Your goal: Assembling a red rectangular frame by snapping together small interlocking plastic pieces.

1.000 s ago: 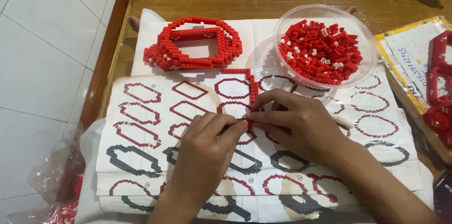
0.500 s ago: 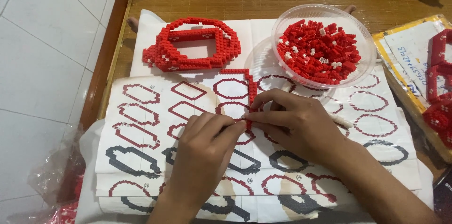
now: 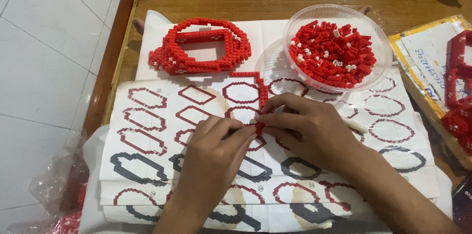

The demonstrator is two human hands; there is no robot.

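both hands [image 3: 260, 138] pinching a studded red brick strip [image 3: 260, 97] — knobbly plastic

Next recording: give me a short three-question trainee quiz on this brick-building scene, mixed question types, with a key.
1. True or false: the clear plastic bowl of loose red bricks sits on the far right side of the instruction sheet.
2. Multiple choice: the left hand and the right hand meet at
A. the bowl's rim
B. the near end of a thin red brick strip
C. the large red ring build
3. Fill in: the sheet's printed outlines are red and ____.

Key: 1 true. 2 B. 3 black; the dark outlines lie mostly in the rows nearer the person.
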